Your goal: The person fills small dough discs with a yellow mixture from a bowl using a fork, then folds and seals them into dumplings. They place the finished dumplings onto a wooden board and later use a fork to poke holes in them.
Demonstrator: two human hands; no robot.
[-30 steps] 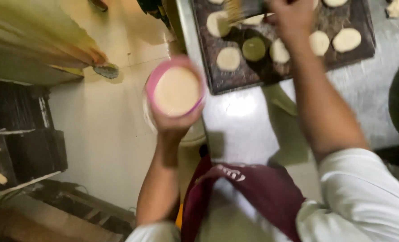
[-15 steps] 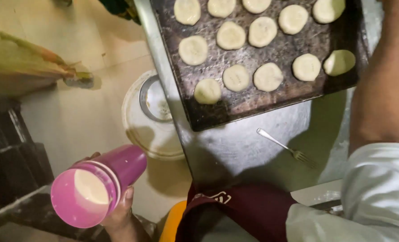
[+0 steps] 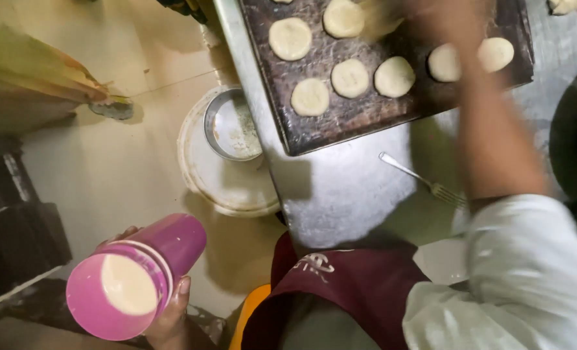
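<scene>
A pink cup (image 3: pixel 133 280) with a pale inside is gripped by the left hand (image 3: pixel 165 311), fingers wrapped round its wall, low beside the steel table (image 3: pixel 340 188), while the blurred right hand (image 3: pixel 447 19), its pose not discernible, is held over dough rounds (image 3: pixel 350 78) on the dark baking tray (image 3: pixel 366 120).

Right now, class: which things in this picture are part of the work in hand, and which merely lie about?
In use: pink cup in the left hand; dark baking tray; dough rounds; right hand, blurred, over them.
Lying about: fork; metal bowl; white lid.
</scene>
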